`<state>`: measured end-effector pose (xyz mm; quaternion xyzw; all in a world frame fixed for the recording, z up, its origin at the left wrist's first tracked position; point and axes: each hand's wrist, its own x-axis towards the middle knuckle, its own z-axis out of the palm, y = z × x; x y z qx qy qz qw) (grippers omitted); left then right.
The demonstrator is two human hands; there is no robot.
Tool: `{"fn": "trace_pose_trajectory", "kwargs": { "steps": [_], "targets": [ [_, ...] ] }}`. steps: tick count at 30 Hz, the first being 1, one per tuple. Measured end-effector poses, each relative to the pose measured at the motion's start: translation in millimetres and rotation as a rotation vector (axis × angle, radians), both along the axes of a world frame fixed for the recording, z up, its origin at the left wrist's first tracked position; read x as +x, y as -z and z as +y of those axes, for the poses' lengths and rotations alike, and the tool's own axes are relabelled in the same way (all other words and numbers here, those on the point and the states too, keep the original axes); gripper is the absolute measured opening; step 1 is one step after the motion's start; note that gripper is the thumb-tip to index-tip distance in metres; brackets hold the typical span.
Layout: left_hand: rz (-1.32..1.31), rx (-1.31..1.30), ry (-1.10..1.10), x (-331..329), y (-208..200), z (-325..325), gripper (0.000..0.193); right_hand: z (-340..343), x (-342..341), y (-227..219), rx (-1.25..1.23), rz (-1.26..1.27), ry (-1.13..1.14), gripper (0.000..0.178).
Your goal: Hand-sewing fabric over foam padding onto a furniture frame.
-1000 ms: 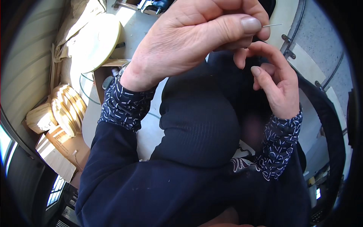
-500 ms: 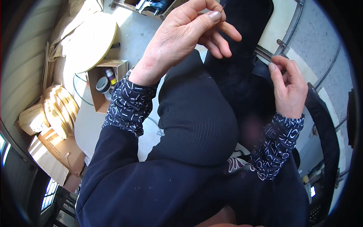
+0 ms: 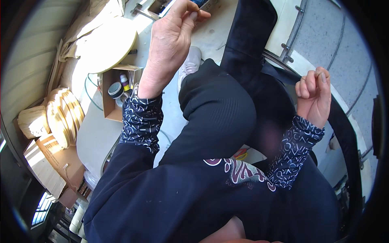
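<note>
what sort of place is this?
Probably a small workshop or storage space: ribbed wall panels, a cardboard box, and an open-sided box holding small containers.

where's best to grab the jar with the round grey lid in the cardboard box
Grip the jar by the rim of its round lid, probably from above: the lid faces up out of the open cardboard box, whose wall stands to its left.

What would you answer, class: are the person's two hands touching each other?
No, the left hand is raised near the top of the picture, while the right hand is apart from it, farther right.
</note>
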<state>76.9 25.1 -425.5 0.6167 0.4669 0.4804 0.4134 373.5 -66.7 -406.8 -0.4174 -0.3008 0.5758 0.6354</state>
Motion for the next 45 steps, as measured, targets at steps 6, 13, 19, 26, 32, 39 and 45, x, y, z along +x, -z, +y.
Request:
{"fn": "trace_pose_trajectory", "kwargs": {
  "steps": [6, 13, 19, 26, 32, 39, 45],
  "targets": [
    [-0.408, -0.359, 0.366, 11, -46, -30, 0.021, -25, -17, -24, -0.019, -0.384, -0.048, 0.013],
    [-0.107, -0.173, 0.474, 60, -111, -76, 0.027, -60, -6, -83, 0.006, -0.191, -0.234, 0.021],
    [-0.033, 0.047, 0.481, 70, -149, -129, 0.023, -92, -20, -118, 0.033, -0.281, -0.126, 0.020],
    [0.091, 0.694, 0.205, 89, -152, -160, 0.012, -126, -31, -134, 0.102, -0.033, -0.223, 0.022],
    [-0.045, 0.296, 0.332, 83, -153, -173, 0.027, -140, -33, -138, 0.050, -0.270, -0.250, 0.022],
    [-0.410, -0.291, 0.475, 76, -143, -171, 0.032, -139, -36, -137, 0.182, -0.493, -0.243, 0.017],
    [-0.632, -0.423, 0.487, 79, -132, -172, 0.040, -142, -23, -125, 0.221, -0.770, -0.064, 0.012]
  ]
}}
